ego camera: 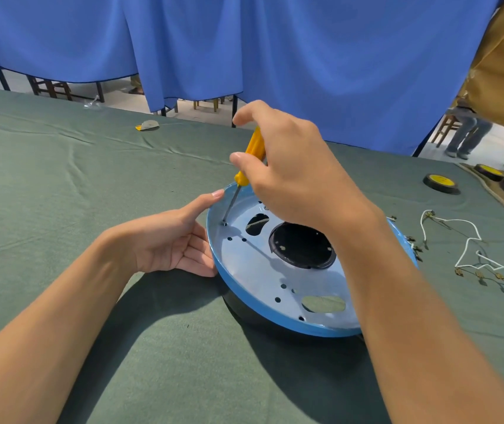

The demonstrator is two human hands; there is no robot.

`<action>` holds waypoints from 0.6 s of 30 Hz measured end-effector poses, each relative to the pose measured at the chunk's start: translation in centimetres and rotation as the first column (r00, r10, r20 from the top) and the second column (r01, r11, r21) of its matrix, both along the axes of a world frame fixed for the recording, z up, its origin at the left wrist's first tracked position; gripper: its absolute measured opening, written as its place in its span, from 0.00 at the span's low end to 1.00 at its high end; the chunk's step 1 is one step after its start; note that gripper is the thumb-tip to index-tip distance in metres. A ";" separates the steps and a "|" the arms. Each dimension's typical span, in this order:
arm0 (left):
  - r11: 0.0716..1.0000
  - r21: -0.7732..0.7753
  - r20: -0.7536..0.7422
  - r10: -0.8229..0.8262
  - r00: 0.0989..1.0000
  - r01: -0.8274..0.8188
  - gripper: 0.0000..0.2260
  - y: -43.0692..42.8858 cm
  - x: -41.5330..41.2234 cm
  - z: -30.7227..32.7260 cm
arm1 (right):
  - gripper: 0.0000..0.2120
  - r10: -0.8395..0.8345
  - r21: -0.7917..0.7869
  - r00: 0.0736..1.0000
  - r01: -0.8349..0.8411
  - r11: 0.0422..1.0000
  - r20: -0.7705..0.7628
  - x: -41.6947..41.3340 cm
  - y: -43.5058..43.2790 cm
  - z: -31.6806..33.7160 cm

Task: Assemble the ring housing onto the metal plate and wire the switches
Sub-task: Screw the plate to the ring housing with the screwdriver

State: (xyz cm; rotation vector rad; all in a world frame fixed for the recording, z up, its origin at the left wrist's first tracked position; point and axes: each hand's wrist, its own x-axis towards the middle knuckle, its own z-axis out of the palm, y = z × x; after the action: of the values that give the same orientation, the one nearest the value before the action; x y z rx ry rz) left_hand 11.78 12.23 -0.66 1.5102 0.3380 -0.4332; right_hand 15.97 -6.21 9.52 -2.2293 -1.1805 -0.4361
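Observation:
A round blue metal plate (253,264) with several holes lies in the middle of the green table, resting on a black ring housing (302,246) that shows through its big central opening. My right hand (293,172) grips a yellow-handled screwdriver (252,154), held nearly upright, with its tip in a small hole near the plate's left rim. My left hand (171,240) rests against the plate's left edge with fingers straight, the index finger touching the rim. White wires with brass terminals (471,249) lie to the right of the plate.
Two black-and-yellow tape rolls (440,183) sit at the far right. A small grey and orange scrap (148,126) lies near the table's far edge. Blue curtains hang behind the table. A person's legs and stools show at the back right.

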 end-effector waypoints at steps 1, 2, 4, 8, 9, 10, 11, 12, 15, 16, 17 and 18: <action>1.000 0.002 0.001 0.001 1.000 -0.001 0.47 -0.1 0.0 0.0 | 0.13 -0.023 0.025 1.000 0.022 0.999 0.018 0.0 0.0 0.0; 1.000 0.004 0.002 0.002 1.000 -0.002 0.47 -0.1 0.0 0.0 | 0.11 -0.048 0.046 0.998 0.047 0.998 0.027 0.0 0.0 -0.1; 1.000 0.008 0.005 0.004 1.000 -0.004 0.46 -0.2 0.0 0.1 | 0.11 -0.098 0.059 0.994 0.095 0.994 0.044 0.1 0.0 -0.3; 1.000 0.014 0.010 0.019 1.000 -0.019 0.46 -0.2 0.0 0.1 | 0.15 -0.154 0.030 0.984 0.152 0.988 0.092 0.0 0.1 -0.6; 1.000 0.017 0.011 0.023 1.000 -0.023 0.46 -0.2 0.0 0.1 | 0.16 -0.152 0.022 0.984 0.150 0.988 0.089 -0.1 0.0 -0.6; 1.000 0.020 0.012 0.023 1.000 -0.023 0.46 -0.3 0.0 0.1 | 0.16 -0.147 0.014 0.985 0.147 0.989 0.084 -0.2 -0.1 -0.7; 0.999 0.025 0.012 0.020 1.000 -0.020 0.46 -0.2 0.0 0.1 | 0.15 -0.144 0.007 0.986 0.144 0.990 0.081 -0.3 -0.2 -0.6; 0.999 0.033 0.012 0.016 1.000 -0.016 0.46 -0.2 0.0 0.1 | 0.14 -0.141 0.001 0.987 0.142 0.990 0.079 -0.3 -0.3 -0.6; 0.999 0.052 0.007 0.015 1.000 -0.016 0.48 -0.2 0.1 0.2 | 0.11 -0.130 -0.010 0.988 0.132 0.991 0.080 -0.6 -0.4 -0.3; 0.998 0.053 0.006 0.018 1.000 -0.018 0.48 -0.3 0.1 0.3 | 0.11 -0.125 -0.015 0.989 0.127 0.992 0.080 -0.6 -0.4 -0.2; 0.998 0.056 0.006 0.020 1.000 -0.020 0.49 -0.3 0.1 0.3 | 0.11 -0.120 -0.021 0.989 0.122 0.992 0.082 -0.7 -0.3 -0.2; 0.998 0.065 0.008 0.019 1.000 -0.019 0.49 -0.3 0.1 0.3 | 0.12 -0.114 -0.027 0.990 0.117 0.993 0.087 -0.8 -0.2 -0.2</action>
State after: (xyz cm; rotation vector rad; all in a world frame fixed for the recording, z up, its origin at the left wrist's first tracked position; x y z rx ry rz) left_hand 11.87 11.92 -0.40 1.5700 0.3633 -0.4052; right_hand 15.13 -6.45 9.36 -2.3360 -1.1117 -0.5679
